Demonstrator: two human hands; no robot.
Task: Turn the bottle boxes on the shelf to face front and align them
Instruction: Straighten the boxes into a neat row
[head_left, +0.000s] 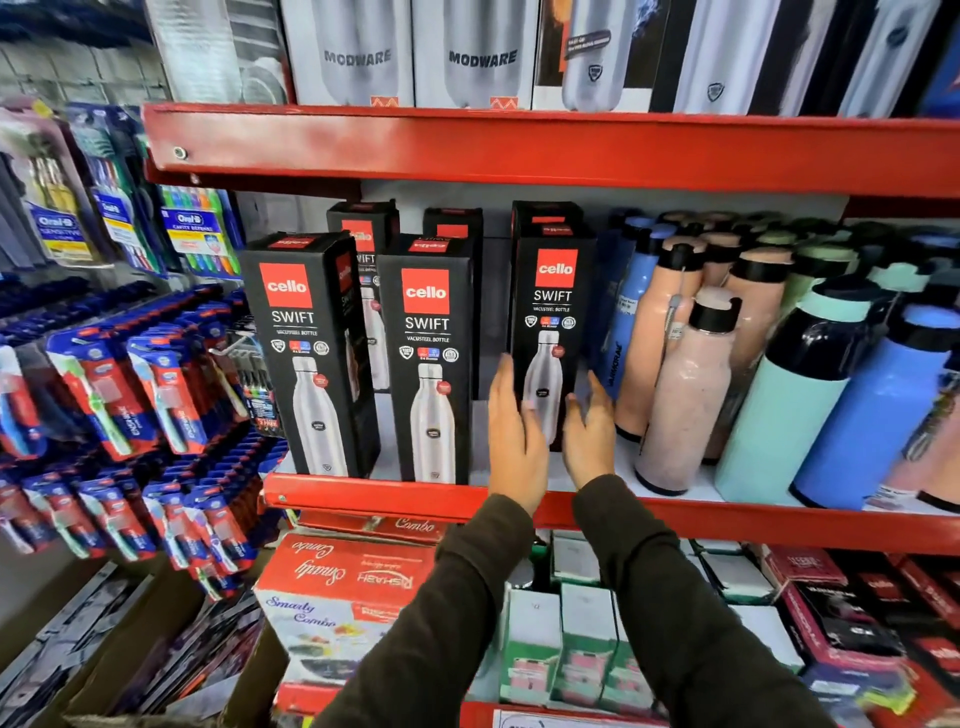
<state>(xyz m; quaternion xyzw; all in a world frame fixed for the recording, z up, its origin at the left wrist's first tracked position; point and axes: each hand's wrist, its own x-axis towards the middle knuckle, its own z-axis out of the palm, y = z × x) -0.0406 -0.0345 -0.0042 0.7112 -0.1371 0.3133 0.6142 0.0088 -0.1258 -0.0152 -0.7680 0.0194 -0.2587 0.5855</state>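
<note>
Three black Cello Swift bottle boxes stand in the front row of the red shelf (374, 496). The left box (304, 353) is turned slightly, showing its right side. The middle box (428, 358) faces front. The right box (553, 322) sits further back, facing front. More such boxes (363, 234) stand behind. My left hand (514, 436) is at the right box's lower left edge, fingers spread. My right hand (589, 431) is at its lower right edge. Both flank the box; firm grip is not clear.
Loose pink, blue and mint bottles (691, 384) crowd the shelf just right of the boxes. Modware boxes (358, 57) stand on the shelf above. Toothbrush packs (156, 395) hang at the left. Combo boxes (337, 582) and small cartons fill the shelf below.
</note>
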